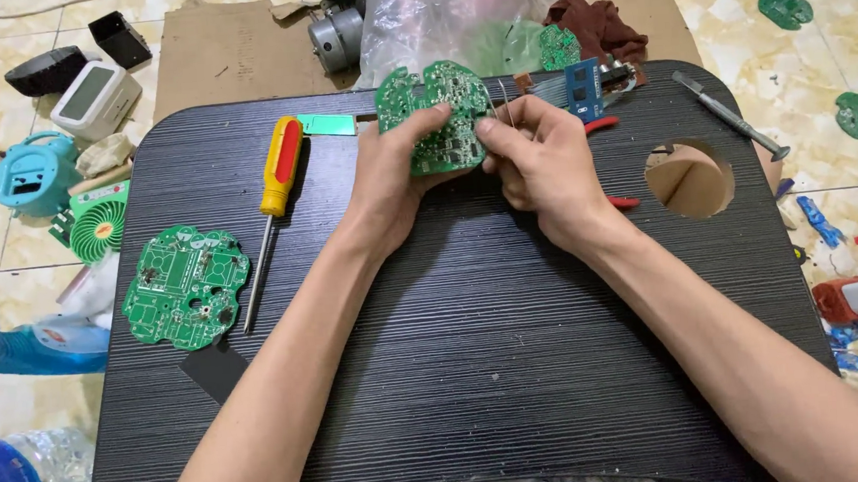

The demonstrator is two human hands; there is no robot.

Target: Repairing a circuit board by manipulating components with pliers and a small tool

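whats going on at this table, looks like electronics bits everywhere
A person holds a green circuit board upright over a black lap table. The left hand grips its lower edge, and the right hand presses thin metal tweezers against its side. A second green board and a yellow-handled screwdriver lie on the left.

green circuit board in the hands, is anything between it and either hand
Nothing visible does. The left hand grips the green circuit board directly, thumb across its face. The right hand touches its right edge while pinching thin metal tweezers against it.
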